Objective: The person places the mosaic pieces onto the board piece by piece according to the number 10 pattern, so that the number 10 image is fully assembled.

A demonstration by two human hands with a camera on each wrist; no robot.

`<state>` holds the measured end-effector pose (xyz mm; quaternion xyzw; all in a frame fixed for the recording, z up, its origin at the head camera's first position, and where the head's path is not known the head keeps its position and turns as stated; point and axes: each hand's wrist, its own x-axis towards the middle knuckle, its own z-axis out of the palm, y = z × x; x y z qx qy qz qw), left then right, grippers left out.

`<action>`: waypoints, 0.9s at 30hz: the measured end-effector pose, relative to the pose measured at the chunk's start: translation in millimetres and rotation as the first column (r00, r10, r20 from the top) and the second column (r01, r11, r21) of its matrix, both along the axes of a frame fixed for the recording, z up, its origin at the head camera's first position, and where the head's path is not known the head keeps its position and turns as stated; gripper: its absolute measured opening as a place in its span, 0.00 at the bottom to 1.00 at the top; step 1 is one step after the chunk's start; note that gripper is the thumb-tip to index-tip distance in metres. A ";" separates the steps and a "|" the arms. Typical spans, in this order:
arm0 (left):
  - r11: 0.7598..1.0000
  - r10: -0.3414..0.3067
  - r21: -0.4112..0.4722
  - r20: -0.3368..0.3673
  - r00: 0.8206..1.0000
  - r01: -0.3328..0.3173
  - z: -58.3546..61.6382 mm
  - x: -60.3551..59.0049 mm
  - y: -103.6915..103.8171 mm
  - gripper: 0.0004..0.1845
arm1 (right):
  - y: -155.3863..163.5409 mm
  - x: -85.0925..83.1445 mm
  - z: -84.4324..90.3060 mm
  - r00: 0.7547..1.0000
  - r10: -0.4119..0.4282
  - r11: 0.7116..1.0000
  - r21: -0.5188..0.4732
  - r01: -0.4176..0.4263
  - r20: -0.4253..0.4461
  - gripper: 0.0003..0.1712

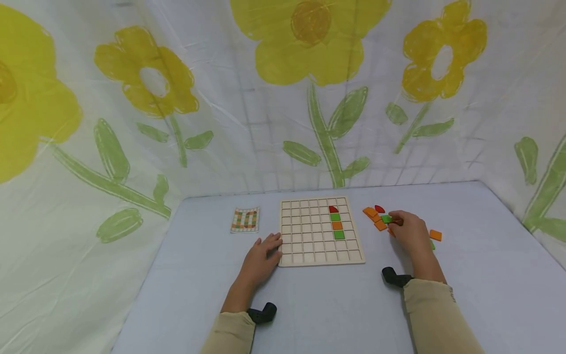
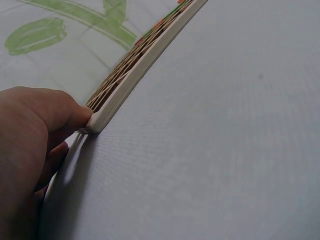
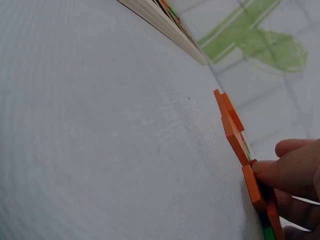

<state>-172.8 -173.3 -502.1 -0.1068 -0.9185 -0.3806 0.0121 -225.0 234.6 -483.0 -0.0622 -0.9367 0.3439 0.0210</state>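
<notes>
A wooden grid board [image 1: 309,246] lies on the table, with a red rounded tile [image 1: 333,209], a green tile [image 1: 339,235] and others in one column. My left hand [image 1: 261,258] rests at the board's left edge, its thumb touching the near corner in the left wrist view. To the right of the board, my right hand [image 1: 411,233] is over a scatter of tiles and pinches a small dark red tile [image 1: 398,222], mostly hidden by the fingers. Beside those fingertips lie a green tile [image 1: 386,219] and several orange tiles [image 3: 234,137].
A small pattern card [image 1: 245,220] with orange, green and red squares lies left of the board. Another orange tile [image 1: 435,235] sits right of my right hand, near a partly hidden green one. Behind the table hangs a flowered curtain [image 1: 265,147].
</notes>
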 end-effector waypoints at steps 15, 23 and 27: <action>1.000 -0.005 -0.010 -0.020 1.000 0.005 0.6 1.4 -0.3 0.20 | -53.1 7.0 21.6 0.949 0.315 0.937 -0.168 -0.306 0.027 0.21; 1.000 -0.009 -0.001 -0.012 1.000 0.009 0.4 1.6 -1.1 0.20 | -85.9 12.8 19.7 0.880 0.468 0.879 -0.153 -0.453 0.085 0.18; 1.000 -0.012 -0.002 -0.010 1.000 0.012 -0.4 1.1 -1.3 0.21 | -92.5 14.4 17.6 0.876 0.474 0.877 -0.137 -0.461 0.091 0.17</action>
